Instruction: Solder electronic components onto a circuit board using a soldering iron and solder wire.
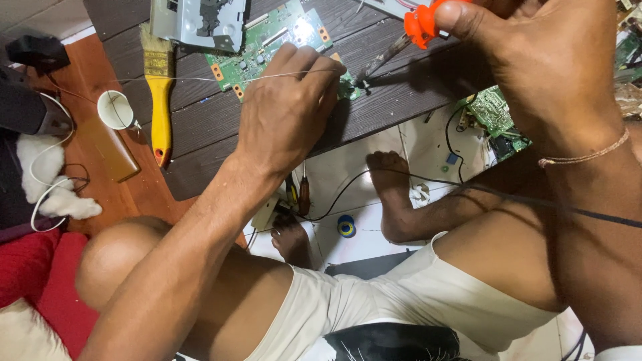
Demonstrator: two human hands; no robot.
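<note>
Hands of a seated person work over a low dark wooden table (pixel 200 160), seen from above. The left hand (pixel 284 110) rests at the middle of the view with its fingers curled narrow, pinching a thin strand of solder wire (pixel 200 78). The wire runs over the knuckles and stretches away to the left across the table top; its free end reaches past the fingertips toward the right edge of a green circuit board (pixel 267 47). The board lies flat on the table, directly under and just beyond the fingers, partly covered by the hand.

The right hand (pixel 535 73) is raised close to the camera at the upper right, fingers closed around the orange handle of a soldering iron (pixel 420 25). The iron's dark shaft slants down and to the left, its tip landing on the table just beside the left fingertips at the board's edge. A thin string bracelet (pixel 588 155) circles the right wrist.

To the left on the table lies a yellow-handled paintbrush (pixel 159 100), bristles pointing away. A grey metal part (pixel 197 23) sits at the top edge, touching the board. Off the table, on the reddish floor, stands a small white cup (pixel 116 109). Below the table edge, on white tiles, the person's bare feet rest near a second circuit board (pixel 495 113), a black cable (pixel 348 190) and a small blue and yellow roll (pixel 346 226).
</note>
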